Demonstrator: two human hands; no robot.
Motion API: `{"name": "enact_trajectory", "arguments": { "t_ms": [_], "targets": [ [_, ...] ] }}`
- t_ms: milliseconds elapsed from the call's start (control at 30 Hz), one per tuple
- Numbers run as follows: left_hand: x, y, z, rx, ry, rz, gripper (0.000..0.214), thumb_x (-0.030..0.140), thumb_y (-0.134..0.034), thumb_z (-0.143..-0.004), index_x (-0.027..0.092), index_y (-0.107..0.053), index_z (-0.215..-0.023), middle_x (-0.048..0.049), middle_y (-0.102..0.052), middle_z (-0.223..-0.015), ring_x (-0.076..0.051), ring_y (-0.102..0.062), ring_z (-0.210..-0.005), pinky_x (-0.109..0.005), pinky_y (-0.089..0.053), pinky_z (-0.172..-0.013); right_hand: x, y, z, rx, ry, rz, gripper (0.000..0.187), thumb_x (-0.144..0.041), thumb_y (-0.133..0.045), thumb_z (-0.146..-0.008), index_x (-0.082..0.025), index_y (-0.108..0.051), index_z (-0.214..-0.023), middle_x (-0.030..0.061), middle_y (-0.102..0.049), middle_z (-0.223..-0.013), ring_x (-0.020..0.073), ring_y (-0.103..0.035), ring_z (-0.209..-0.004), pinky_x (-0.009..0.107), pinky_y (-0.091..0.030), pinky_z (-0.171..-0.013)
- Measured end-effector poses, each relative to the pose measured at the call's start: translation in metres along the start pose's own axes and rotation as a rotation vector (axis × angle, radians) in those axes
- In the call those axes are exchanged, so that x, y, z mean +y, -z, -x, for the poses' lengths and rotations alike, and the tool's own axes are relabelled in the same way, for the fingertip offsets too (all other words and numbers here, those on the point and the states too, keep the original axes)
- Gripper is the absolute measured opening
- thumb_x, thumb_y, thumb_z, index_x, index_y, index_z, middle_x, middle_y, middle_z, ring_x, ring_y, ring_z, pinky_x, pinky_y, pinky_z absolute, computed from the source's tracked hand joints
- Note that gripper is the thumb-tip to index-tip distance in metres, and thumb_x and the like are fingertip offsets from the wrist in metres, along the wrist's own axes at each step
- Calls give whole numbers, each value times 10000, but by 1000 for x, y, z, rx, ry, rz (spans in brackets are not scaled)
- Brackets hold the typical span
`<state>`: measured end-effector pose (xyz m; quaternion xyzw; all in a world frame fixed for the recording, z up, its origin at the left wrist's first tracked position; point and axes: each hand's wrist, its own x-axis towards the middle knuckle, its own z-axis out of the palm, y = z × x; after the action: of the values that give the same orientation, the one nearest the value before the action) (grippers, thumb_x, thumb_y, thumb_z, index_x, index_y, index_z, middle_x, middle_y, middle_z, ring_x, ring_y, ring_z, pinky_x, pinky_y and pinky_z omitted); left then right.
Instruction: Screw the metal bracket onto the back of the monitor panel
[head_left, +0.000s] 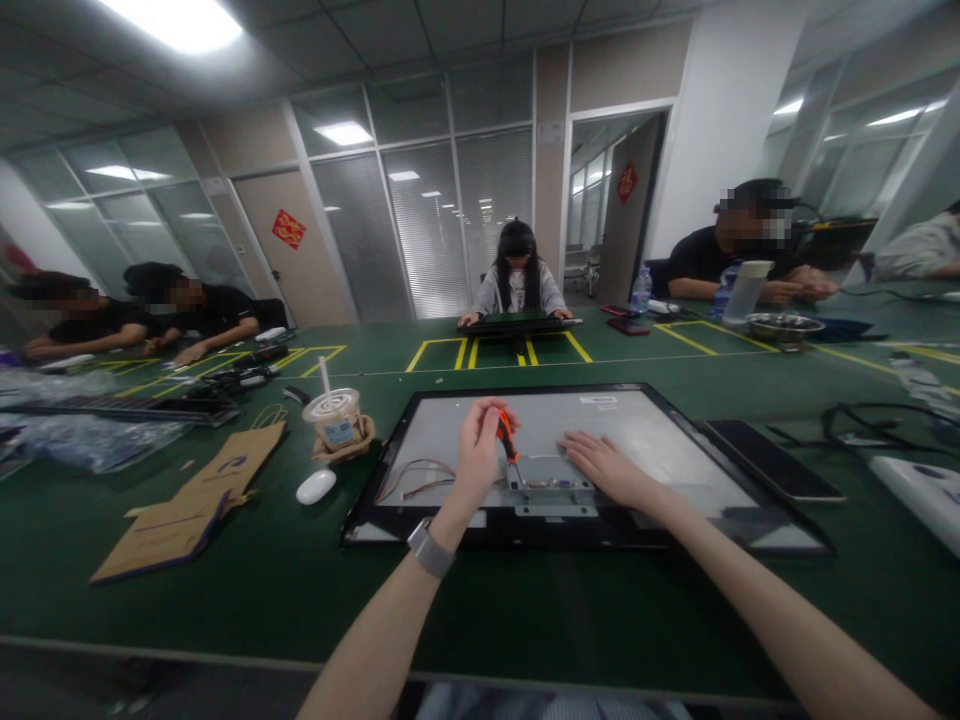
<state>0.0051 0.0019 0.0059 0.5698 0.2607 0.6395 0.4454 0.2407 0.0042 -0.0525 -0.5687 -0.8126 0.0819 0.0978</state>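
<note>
In front of me a flat display panel with a black frame lies back side up on the green table. A metal bracket with connector ports sits near its front edge. My left hand is closed around an orange and black screwdriver, whose shaft points down at the bracket's left part. Whether the tip touches a screw is too small to tell. My right hand lies flat with fingers stretched out, on the panel's back at the bracket's right end. Thin loose wires rest on the panel to the left.
Left of the panel are a white mouse, an iced drink in a cardboard holder and a brown paper bag. A black phone-like slab lies to the right. Across the table a person holds another panel; several others sit at the sides.
</note>
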Motion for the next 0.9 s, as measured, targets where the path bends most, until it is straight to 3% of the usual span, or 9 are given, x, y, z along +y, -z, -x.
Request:
{"name": "enact_trajectory", "arguments": {
  "t_ms": [267, 500, 700, 900],
  "targets": [
    [6, -1, 3, -19, -63, -201, 238, 436, -676, -845, 199, -680, -859, -30, -625, -853, -148, -573, -762, -266, -478, -715, 1, -3, -1, 15, -21, -29, 627, -485, -159, -1019, -181, -466, -1474, 120, -391, -1574, 311, -306, -1472, 584, -210, -1174],
    [-2, 0, 2, -74, 23, 17, 322, 458, -530, -928, 174, -671, -985, -60, -650, -872, -181, -624, -812, -322, -507, -781, -1, -2, -1, 15, -21, -23, 603, -471, -142, -1024, -232, -478, -1465, 114, -399, -1570, 298, -322, -1467, 598, -219, -1166],
    [5, 0, 2, -51, -35, -167, 261, 446, -652, -854, 188, -693, -859, -32, -606, -862, -141, -558, -736, -259, -468, -678, -2, -1, -1, 7, -35, -60, 615, -495, -167, -1019, -211, -471, -1472, 115, -385, -1577, 305, -300, -1475, 588, -196, -1178],
    [-1, 2, 3, -77, 21, -65, 308, 473, -546, -931, 210, -689, -1005, -46, -631, -878, -174, -609, -795, -309, -485, -754, -4, 3, 0, -10, -37, -47, 635, -482, -141, -1019, -185, -474, -1471, 122, -385, -1577, 312, -304, -1473, 580, -206, -1179]
  ]
}}
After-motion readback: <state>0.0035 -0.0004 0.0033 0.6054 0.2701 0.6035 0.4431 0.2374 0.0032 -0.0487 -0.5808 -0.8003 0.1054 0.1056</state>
